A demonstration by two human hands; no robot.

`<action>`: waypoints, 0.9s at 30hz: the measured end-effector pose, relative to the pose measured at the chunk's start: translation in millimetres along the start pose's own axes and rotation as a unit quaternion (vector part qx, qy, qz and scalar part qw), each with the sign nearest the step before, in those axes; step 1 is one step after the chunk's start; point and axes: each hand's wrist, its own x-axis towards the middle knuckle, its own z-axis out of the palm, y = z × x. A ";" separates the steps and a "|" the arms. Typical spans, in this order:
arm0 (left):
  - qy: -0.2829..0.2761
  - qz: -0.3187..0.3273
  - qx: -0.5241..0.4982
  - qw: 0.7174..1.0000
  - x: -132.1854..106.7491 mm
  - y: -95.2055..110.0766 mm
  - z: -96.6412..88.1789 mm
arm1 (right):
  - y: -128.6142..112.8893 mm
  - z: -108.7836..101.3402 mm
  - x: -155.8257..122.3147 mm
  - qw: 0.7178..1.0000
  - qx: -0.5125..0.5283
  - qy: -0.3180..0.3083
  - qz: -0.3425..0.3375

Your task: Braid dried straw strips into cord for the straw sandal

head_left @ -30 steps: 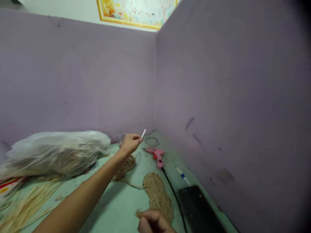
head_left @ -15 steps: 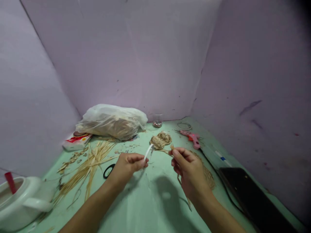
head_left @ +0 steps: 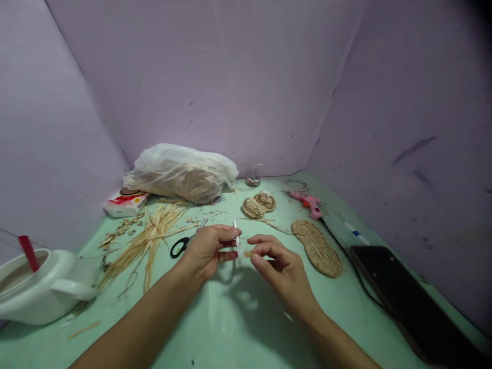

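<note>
My left hand [head_left: 211, 248] grips a narrow white strip [head_left: 236, 225], curved in the earlier frame and seen almost edge-on now. My right hand [head_left: 286, 274] pinches a short bit of pale straw fibre [head_left: 247, 253] between thumb and finger, close beside the strip; whether the two touch I cannot tell. Just past the hands lies a coiled piece of braided straw [head_left: 259, 205] with two rounded lobes. To the right is a flat, sole-shaped braided piece [head_left: 317, 248]. Black-handled scissors [head_left: 180, 247] lie partly behind my left hand.
Loose straw strips [head_left: 154, 230] spread over the left of the green tabletop [head_left: 215, 328]. A white pot [head_left: 42, 302] stands at near left, a plastic bag [head_left: 184, 177] at the back. A pink glue gun [head_left: 307, 202], its cord and a black phone-like slab [head_left: 403, 297] occupy the right.
My right hand has come left toward the white strip, uncovering the sole-shaped braid. The long strand hanging below it is out of sight. The strip has turned more upright, and the view has tilted.
</note>
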 end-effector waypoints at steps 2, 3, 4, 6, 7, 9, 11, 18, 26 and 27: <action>-0.001 0.008 0.017 1.000 -0.6 -3.0 2.9 | -1.4 2.6 -1.7 0.999 -0.032 -0.016 -0.031; -0.006 0.011 0.029 1.000 -0.7 -4.7 4.2 | -0.6 3.9 -2.5 0.999 -0.035 -0.023 -0.032; -0.012 0.013 0.045 0.999 -0.6 -6.6 5.3 | 1.0 4.9 -2.9 0.999 -0.028 -0.029 -0.023; -0.037 0.017 0.076 0.996 0.0 -10.3 6.2 | 5.9 5.2 -2.2 0.999 0.004 -0.027 0.022; -0.058 0.027 0.091 0.994 0.5 -11.9 6.1 | 8.7 4.3 -0.8 0.998 0.030 -0.020 0.052; -0.116 0.070 0.134 0.982 1.3 -14.5 4.9 | 13.7 0.7 3.4 0.988 0.105 0.011 0.113; -0.177 0.117 0.203 0.956 1.6 -16.2 3.4 | 16.6 -4.0 8.6 0.968 0.188 0.048 0.156; -0.144 0.180 0.403 0.886 4.0 -19.6 0.5 | 12.7 -12.8 17.1 0.949 0.207 0.095 0.219; -0.143 0.199 0.462 0.853 3.6 -12.4 -2.6 | 4.5 -22.6 20.6 0.953 0.147 0.085 0.250; -0.147 0.200 0.466 0.849 3.4 -12.0 -2.5 | 4.2 -23.2 21.0 0.951 0.153 0.084 0.255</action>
